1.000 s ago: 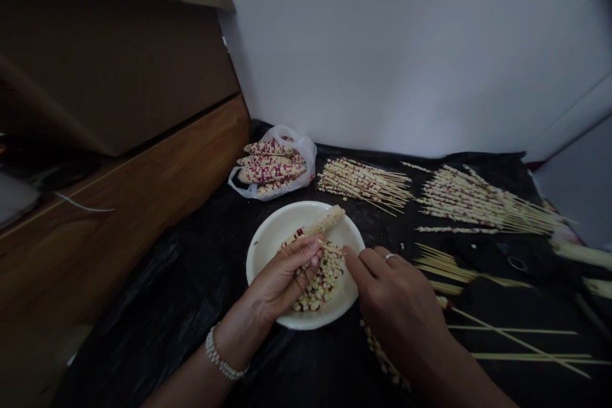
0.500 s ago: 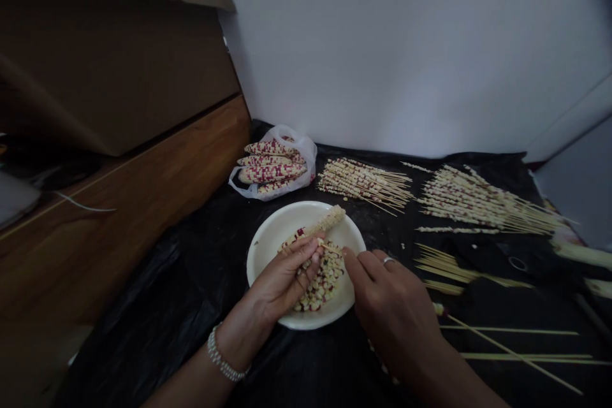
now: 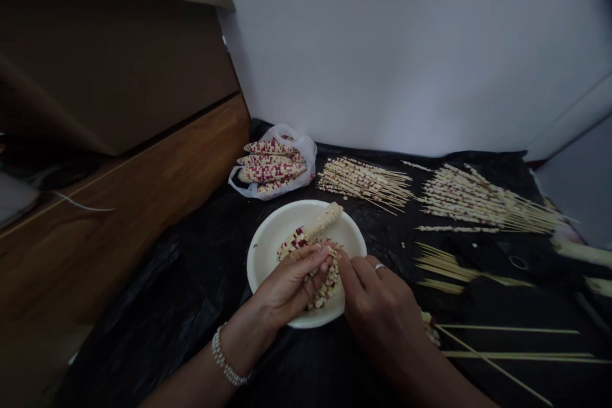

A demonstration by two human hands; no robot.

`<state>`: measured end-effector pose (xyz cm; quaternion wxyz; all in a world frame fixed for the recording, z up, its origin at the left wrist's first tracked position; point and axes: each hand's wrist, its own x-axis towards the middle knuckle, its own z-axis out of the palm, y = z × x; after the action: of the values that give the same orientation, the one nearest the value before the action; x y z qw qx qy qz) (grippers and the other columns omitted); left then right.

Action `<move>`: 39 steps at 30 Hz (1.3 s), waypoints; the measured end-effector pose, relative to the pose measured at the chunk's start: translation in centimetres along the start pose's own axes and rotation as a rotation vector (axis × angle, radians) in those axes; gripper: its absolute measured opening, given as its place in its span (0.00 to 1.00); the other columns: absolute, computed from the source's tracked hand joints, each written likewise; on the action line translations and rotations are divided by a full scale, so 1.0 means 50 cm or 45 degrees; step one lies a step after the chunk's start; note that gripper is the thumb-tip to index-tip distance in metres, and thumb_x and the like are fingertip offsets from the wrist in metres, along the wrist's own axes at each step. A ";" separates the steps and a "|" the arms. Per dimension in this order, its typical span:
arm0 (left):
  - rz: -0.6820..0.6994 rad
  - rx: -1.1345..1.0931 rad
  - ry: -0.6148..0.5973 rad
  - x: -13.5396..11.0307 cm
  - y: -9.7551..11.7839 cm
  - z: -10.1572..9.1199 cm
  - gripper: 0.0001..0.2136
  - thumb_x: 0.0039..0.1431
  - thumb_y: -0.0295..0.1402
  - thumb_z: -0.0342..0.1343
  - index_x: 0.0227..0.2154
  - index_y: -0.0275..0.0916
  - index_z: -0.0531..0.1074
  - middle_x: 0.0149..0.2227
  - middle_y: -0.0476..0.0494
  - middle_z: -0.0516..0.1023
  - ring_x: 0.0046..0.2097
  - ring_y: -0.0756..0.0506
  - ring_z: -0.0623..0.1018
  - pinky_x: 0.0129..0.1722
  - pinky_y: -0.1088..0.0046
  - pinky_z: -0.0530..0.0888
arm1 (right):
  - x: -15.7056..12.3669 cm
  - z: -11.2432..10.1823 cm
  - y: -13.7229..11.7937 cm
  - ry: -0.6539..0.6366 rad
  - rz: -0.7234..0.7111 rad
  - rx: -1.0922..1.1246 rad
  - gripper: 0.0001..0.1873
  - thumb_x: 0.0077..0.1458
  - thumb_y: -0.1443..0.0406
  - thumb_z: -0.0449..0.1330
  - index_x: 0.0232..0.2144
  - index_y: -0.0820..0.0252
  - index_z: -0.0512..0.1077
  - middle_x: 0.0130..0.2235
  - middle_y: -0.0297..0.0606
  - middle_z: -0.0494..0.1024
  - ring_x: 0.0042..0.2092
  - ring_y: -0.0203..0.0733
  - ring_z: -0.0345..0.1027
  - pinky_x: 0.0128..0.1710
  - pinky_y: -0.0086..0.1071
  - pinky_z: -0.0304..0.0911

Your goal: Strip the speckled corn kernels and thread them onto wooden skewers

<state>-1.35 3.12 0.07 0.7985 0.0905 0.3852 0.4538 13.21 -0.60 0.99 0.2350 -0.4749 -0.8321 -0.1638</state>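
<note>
Gripping a partly stripped corn cob (image 3: 310, 229) in curled fingers, the left hand (image 3: 289, 287) sits over a white plate (image 3: 354, 236). The cob's bare, pale end points away across the plate, while red-and-cream kernels cover the part nearest the fingers. The right hand (image 3: 377, 312) bends in just beside it at the plate's near edge, with its thumb and forefinger drawn close together against the cob. Whatever they pinch is hidden behind the fingers, so its hold cannot be made out. Loose kernels (image 3: 327, 287) lie heaped in the plate beneath both hands, partly covered and too many to count. Beyond the plate, a white plastic bag (image 3: 306, 153) shows four whole cobs. Further right of the plate lie two bundles of kernel-threaded skewers (image 3: 363, 182), (image 3: 478, 204), with one single threaded skewer (image 3: 454, 229) below the larger bundle. Nearer the plate's right side are a bundle of bare skewers (image 3: 444, 261) and at least three long, loose ones (image 3: 507, 331). A short run of kernels (image 3: 429, 328) is half hidden behind the right hand. Black plastic sheeting (image 3: 143, 306) spreads beneath the plate. A beaded bracelet (image 3: 224, 357) circles the left wrist, and a ring (image 3: 380, 266) sits on a right-hand finger.
</note>
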 end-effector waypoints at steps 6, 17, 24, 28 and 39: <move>-0.056 -0.064 0.002 0.000 0.003 0.004 0.04 0.56 0.22 0.56 0.35 0.29 0.73 0.33 0.42 0.78 0.31 0.53 0.79 0.35 0.83 0.76 | 0.004 0.002 0.008 -0.037 0.036 0.040 0.10 0.51 0.75 0.54 0.36 0.65 0.71 0.28 0.38 0.70 0.29 0.38 0.59 0.29 0.32 0.52; -0.062 -0.164 -0.038 0.016 0.020 -0.024 0.13 0.58 0.18 0.50 0.46 0.26 0.69 0.42 0.33 0.78 0.47 0.44 0.77 0.47 0.74 0.75 | 0.006 -0.004 0.025 -0.013 0.068 0.057 0.08 0.52 0.74 0.54 0.34 0.61 0.70 0.26 0.35 0.68 0.27 0.39 0.58 0.27 0.34 0.49; -0.040 -0.207 0.033 0.013 0.022 -0.014 0.11 0.59 0.23 0.51 0.44 0.27 0.71 0.44 0.31 0.77 0.49 0.42 0.76 0.45 0.72 0.76 | 0.009 -0.008 0.027 0.007 0.041 0.104 0.10 0.54 0.74 0.53 0.36 0.63 0.71 0.27 0.35 0.69 0.27 0.39 0.57 0.27 0.33 0.48; -0.051 -0.091 -0.055 0.009 0.019 -0.017 0.13 0.56 0.17 0.51 0.43 0.28 0.72 0.45 0.32 0.77 0.50 0.41 0.76 0.50 0.65 0.73 | 0.010 -0.008 0.027 0.035 0.053 0.108 0.12 0.56 0.75 0.50 0.34 0.62 0.72 0.26 0.35 0.67 0.26 0.39 0.56 0.27 0.33 0.47; -0.013 -0.018 -0.030 0.006 0.021 -0.021 0.06 0.60 0.28 0.52 0.32 0.31 0.71 0.28 0.43 0.75 0.26 0.54 0.76 0.24 0.85 0.74 | 0.012 -0.012 0.026 0.051 0.023 0.101 0.12 0.54 0.75 0.50 0.34 0.64 0.72 0.26 0.36 0.69 0.26 0.38 0.58 0.26 0.34 0.49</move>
<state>-2.69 3.73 -0.28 0.8059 0.0882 0.3728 0.4514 14.22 0.17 1.88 0.2719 -0.4695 -0.8286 -0.1381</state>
